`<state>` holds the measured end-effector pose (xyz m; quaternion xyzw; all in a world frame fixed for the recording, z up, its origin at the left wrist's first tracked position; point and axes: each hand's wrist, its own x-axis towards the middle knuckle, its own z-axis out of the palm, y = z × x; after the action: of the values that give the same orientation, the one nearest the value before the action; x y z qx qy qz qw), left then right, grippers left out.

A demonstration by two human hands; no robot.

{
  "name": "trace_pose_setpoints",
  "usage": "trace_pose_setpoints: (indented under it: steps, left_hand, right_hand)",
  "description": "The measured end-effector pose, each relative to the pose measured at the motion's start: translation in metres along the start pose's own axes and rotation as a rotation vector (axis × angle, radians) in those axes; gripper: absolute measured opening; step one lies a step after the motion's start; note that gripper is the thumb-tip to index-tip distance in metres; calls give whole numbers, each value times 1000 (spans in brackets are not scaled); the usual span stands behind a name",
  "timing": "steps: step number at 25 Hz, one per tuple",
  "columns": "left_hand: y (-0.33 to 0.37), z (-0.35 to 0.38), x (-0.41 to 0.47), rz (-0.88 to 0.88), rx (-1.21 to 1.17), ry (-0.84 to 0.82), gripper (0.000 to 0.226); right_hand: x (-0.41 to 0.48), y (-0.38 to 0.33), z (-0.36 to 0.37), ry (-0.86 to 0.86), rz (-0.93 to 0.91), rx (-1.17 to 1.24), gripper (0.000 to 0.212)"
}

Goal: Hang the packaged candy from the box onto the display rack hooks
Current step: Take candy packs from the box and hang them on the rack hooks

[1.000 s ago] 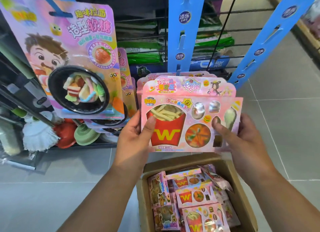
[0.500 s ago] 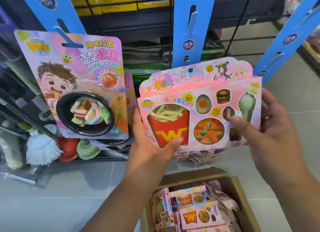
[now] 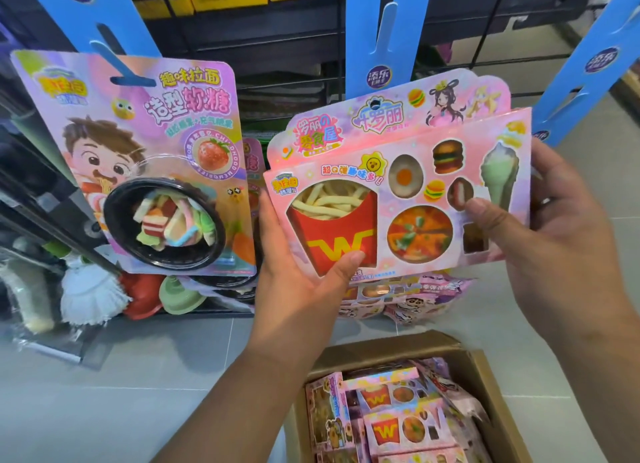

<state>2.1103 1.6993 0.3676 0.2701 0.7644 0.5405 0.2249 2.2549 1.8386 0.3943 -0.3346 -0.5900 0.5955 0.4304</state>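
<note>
A pink candy pack (image 3: 398,185) with a fries carton, a pizza and an ice cream printed on it is held up in front of the middle blue hanging strip (image 3: 384,40). My left hand (image 3: 304,275) grips its lower left corner, thumb on the red carton. My right hand (image 3: 554,227) holds its right edge, thumb on the front. The pack's top edge overlaps the strip's lower end. Below, the open cardboard box (image 3: 485,369) holds several more of the same packs (image 3: 391,421).
A noodle-candy card (image 3: 138,164) hangs on the left blue strip (image 3: 93,22), with more cards behind it. A third blue strip (image 3: 595,57) slants at the right. More pink packs (image 3: 408,296) hang below the held one. Mops and plungers (image 3: 90,289) stand at the left. The floor is grey tile.
Both hands have lifted the pink pack upward and tilted it, from just above the box to the lower end of the middle blue strip.
</note>
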Motion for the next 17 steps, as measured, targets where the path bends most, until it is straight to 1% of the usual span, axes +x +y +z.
trace_pose_setpoints:
  steps: [10,13,15,17]
  left_hand:
    - [-13,2,4,-72,26,-18,108]
    - [-20,-1,4,-39,163,6,108]
    - [-20,-2,5,8,308,-7,107]
    - [-18,-6,5,14,445,-24,106]
  right_hand:
    - [1,24,-3,1,53,-11,68]
    - [2,38,-3,-8,88,-61,63]
    - [-1,45,-2,-4,107,-103,58]
    - [-1,48,1,-5,129,-131,54]
